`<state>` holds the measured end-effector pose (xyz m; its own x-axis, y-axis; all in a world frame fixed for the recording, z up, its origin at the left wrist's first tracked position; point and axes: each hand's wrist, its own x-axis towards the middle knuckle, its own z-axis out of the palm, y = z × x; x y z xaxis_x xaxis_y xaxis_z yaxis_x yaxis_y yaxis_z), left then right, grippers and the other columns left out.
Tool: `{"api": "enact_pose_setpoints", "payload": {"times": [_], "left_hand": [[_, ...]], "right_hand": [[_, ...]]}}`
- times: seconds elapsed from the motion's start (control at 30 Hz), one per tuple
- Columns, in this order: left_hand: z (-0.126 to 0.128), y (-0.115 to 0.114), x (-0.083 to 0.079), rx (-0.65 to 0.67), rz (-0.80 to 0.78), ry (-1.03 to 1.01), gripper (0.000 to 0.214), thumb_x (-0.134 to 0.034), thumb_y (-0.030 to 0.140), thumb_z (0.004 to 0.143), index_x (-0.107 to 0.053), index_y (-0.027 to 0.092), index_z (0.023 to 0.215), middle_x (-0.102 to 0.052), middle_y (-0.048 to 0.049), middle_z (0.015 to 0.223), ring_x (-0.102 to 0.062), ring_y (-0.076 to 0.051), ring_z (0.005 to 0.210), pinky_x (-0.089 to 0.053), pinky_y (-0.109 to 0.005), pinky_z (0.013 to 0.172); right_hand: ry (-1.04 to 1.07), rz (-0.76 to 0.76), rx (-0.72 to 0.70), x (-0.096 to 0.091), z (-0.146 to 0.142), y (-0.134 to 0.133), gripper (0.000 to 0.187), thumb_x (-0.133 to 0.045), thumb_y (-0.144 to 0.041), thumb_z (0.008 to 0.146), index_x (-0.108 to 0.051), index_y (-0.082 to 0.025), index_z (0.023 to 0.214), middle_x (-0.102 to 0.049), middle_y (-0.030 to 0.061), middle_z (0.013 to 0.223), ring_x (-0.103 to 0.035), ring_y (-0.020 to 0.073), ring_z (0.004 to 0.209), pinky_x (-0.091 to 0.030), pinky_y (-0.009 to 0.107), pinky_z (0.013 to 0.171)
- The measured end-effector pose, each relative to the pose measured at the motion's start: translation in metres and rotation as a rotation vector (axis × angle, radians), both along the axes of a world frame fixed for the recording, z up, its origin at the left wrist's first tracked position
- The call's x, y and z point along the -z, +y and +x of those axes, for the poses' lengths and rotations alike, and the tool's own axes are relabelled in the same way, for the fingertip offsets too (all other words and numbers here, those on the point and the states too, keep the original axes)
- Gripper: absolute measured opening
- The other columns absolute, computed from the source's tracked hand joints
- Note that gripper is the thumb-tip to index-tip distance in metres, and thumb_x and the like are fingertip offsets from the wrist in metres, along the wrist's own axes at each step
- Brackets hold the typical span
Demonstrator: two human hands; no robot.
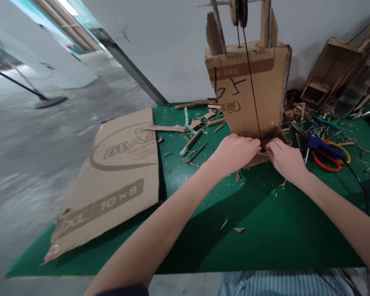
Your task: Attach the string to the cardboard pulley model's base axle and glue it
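Note:
A cardboard structure point(249, 94) stands upright on the green table, with handwritten marks on its front. A dark string point(254, 92) hangs from the cardboard wheels point(238, 12) at its top and runs down the front panel. My left hand point(239, 152) and my right hand point(285, 158) meet at the structure's foot, on either side of the string's lower end. Both hands have their fingers closed in a pinch beside a low cardboard piece point(257, 159). Whatever lies between the fingertips is too small and hidden to make out.
A large printed cardboard sheet point(117, 176) lies at the left, overhanging the table point(222, 250). Cardboard scraps point(193, 142) litter the back. On the right are red-and-yellow-handled scissors point(327, 163), a blue glue gun point(322, 144) with a black cord, and another cardboard construction point(334, 68).

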<state>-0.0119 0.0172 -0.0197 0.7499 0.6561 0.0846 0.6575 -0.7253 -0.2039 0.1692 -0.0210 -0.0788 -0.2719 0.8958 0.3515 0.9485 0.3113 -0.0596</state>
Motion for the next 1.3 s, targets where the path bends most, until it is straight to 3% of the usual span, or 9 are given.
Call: {"api": "enact_pose_setpoints", "payload": {"times": [0.17,0.27,0.37,0.57,0.8,0.97,1.13,1.3], "left_hand": [[0.000,0.000,-0.001,0.012,-0.034,-0.010,0.030,-0.046,0.033,0.096,-0.067,0.016,0.084,-0.072,-0.0060,0.085,-0.068,-0.022,0.079,-0.044,-0.033,0.069],[0.002,0.000,-0.001,-0.031,-0.060,-0.045,0.028,-0.048,0.036,0.094,-0.067,0.015,0.088,-0.072,-0.0067,0.087,-0.068,-0.022,0.079,-0.045,-0.032,0.067],[0.006,-0.001,0.003,-0.090,-0.092,-0.061,0.027,-0.044,0.028,0.095,-0.067,0.016,0.091,-0.073,-0.0065,0.086,-0.068,-0.020,0.078,-0.045,-0.030,0.067],[0.013,-0.002,0.013,-0.048,-0.073,-0.034,0.034,-0.041,0.030,0.097,-0.069,0.014,0.084,-0.074,-0.0101,0.084,-0.069,-0.023,0.078,-0.047,-0.035,0.071],[0.015,-0.009,0.022,0.030,0.071,-0.086,0.024,-0.046,0.012,0.089,-0.067,0.014,0.079,-0.074,-0.0074,0.078,-0.070,-0.022,0.079,-0.044,-0.042,0.093],[0.014,-0.012,0.023,0.034,0.123,-0.105,0.023,-0.046,0.013,0.090,-0.067,0.015,0.081,-0.074,-0.0061,0.078,-0.069,-0.022,0.083,-0.035,-0.047,0.106],[0.009,-0.009,0.017,-0.024,0.046,-0.067,0.023,-0.050,0.024,0.091,-0.067,0.015,0.080,-0.074,-0.0084,0.078,-0.070,-0.025,0.082,-0.039,-0.048,0.100],[0.004,-0.004,0.009,-0.063,-0.043,0.051,0.025,-0.046,0.019,0.090,-0.067,0.014,0.077,-0.074,-0.0107,0.079,-0.070,-0.025,0.080,-0.044,-0.043,0.091]], "right_hand": [[-0.021,-0.016,0.023,0.001,-0.002,-0.001,0.023,-0.037,-0.024,0.099,-0.060,-0.020,0.100,-0.065,0.0034,0.103,-0.059,0.0152,0.076,-0.019,0.030,0.048],[-0.010,0.004,0.004,0.003,-0.001,-0.001,0.028,-0.038,-0.030,0.099,-0.059,-0.020,0.114,-0.064,0.0051,0.112,-0.060,0.0160,0.079,-0.022,0.029,0.048],[-0.012,0.015,-0.025,0.003,0.002,-0.001,0.034,-0.038,-0.034,0.099,-0.057,-0.021,0.124,-0.062,0.0068,0.121,-0.062,0.0166,0.085,-0.026,0.029,0.050],[-0.073,-0.022,-0.026,-0.002,0.003,-0.001,0.031,-0.035,-0.026,0.101,-0.063,-0.023,0.116,-0.064,0.0042,0.115,-0.062,0.0148,0.083,-0.025,0.031,0.049],[-0.181,-0.005,-0.009,-0.003,0.000,-0.003,0.033,-0.035,-0.018,0.098,-0.063,-0.021,0.114,-0.066,0.0021,0.113,-0.059,0.0141,0.068,-0.022,0.031,0.047],[-0.173,-0.006,-0.003,-0.004,-0.001,-0.002,0.032,-0.034,-0.020,0.099,-0.064,-0.020,0.110,-0.066,0.0033,0.111,-0.057,0.0140,0.066,-0.020,0.031,0.048],[-0.095,-0.002,-0.004,-0.004,0.000,-0.001,0.029,-0.037,-0.026,0.100,-0.065,-0.021,0.107,-0.066,0.0024,0.107,-0.059,0.0135,0.072,-0.020,0.029,0.049],[-0.050,0.043,0.015,0.005,-0.002,0.002,0.029,-0.037,-0.027,0.101,-0.064,-0.019,0.095,-0.067,0.0024,0.100,-0.057,0.0128,0.070,-0.021,0.029,0.050]]}}
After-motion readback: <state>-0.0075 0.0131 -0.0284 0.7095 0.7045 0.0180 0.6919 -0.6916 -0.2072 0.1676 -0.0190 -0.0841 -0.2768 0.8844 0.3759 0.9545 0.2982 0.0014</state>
